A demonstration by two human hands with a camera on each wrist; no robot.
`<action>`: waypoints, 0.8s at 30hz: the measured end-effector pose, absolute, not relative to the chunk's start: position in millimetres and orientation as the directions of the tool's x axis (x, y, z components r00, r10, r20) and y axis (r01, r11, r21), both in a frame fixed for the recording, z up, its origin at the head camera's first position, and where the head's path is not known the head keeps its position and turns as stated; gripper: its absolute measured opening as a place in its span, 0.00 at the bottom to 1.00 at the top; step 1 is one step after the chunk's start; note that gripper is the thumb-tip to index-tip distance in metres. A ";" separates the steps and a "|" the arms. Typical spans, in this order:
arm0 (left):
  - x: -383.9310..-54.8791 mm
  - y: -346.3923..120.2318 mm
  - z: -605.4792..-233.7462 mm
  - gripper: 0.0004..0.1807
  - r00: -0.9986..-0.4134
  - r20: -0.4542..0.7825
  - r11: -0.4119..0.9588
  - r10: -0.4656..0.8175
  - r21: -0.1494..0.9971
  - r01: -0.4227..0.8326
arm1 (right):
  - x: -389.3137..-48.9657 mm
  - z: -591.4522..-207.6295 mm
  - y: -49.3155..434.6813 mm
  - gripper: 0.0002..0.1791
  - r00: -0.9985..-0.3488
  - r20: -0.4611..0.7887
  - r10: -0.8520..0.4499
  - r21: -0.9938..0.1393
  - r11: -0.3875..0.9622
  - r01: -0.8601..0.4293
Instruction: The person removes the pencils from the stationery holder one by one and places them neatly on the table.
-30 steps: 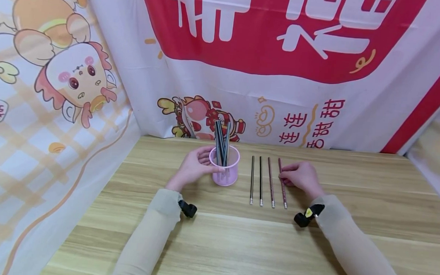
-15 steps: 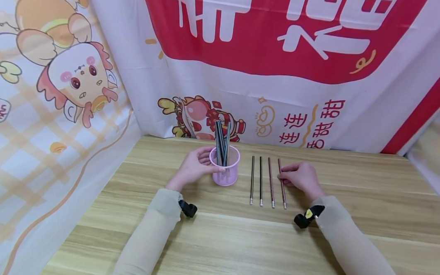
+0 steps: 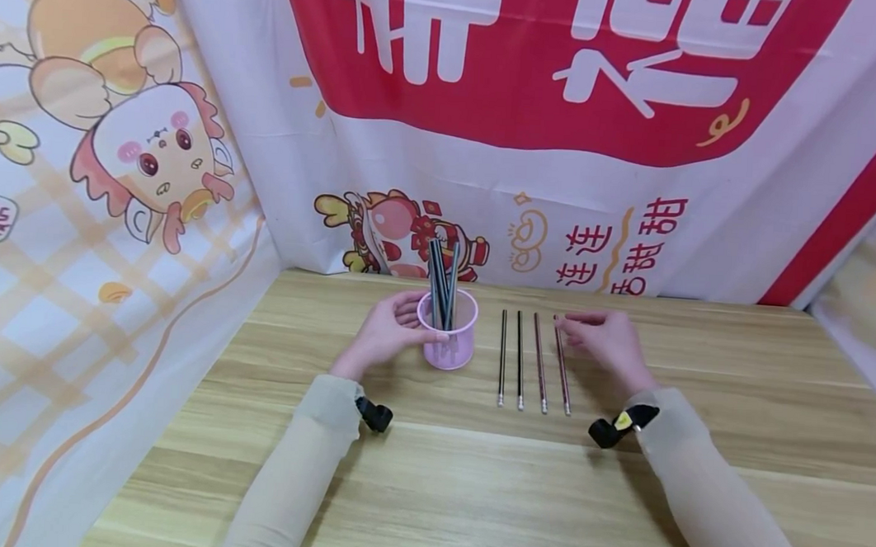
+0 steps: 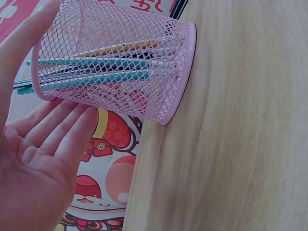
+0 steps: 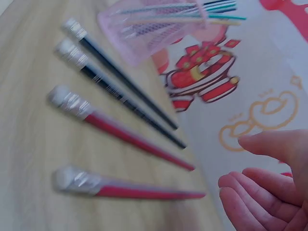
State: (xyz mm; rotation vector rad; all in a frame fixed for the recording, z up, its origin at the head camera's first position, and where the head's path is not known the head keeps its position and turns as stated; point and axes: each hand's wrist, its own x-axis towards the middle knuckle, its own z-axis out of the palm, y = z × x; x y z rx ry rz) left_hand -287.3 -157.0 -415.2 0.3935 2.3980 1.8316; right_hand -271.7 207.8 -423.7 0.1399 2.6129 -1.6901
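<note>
My left hand (image 3: 384,334) holds a pink mesh pencil cup (image 3: 461,353), thumb at the front of the rim and fingers around its far side. Several pencils (image 4: 101,63) stand inside, teal, dark and yellowish, eraser ends down. Right of the cup lie two black pencils (image 3: 519,364) and two dark red ones, side by side, with white erasers towards me. At the far tip of the rightmost red pencil (image 3: 562,375) is my right hand (image 3: 609,342). In the right wrist view its thumb and fingers are parted beside that tip, with nothing between them.
The wooden table (image 3: 463,498) meets a white cloth backdrop (image 3: 267,132) printed with red signs and cartoon figures. Another printed cloth (image 3: 51,286) runs along the left side. A small black wrist camera (image 3: 374,416) sits on each sleeve.
My right hand has slid away from me, from the middle of the rightmost red pencil to its far tip. That pencil shifted slightly left. The left hand and cup have stayed put.
</note>
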 end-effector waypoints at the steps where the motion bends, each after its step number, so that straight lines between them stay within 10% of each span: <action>1: -287.3 -156.9 -415.0 0.49 -0.961 0.078 0.244 0.264 0.959 0.145 | -271.4 -420.5 207.3 0.28 -0.997 -0.058 0.057 -0.916 0.393 0.076; 24: -288.9 -156.7 -417.1 0.48 -0.957 0.100 0.248 0.274 0.954 0.170 | -273.7 -378.3 148.0 0.30 -0.995 0.079 -0.057 -0.952 0.293 -0.092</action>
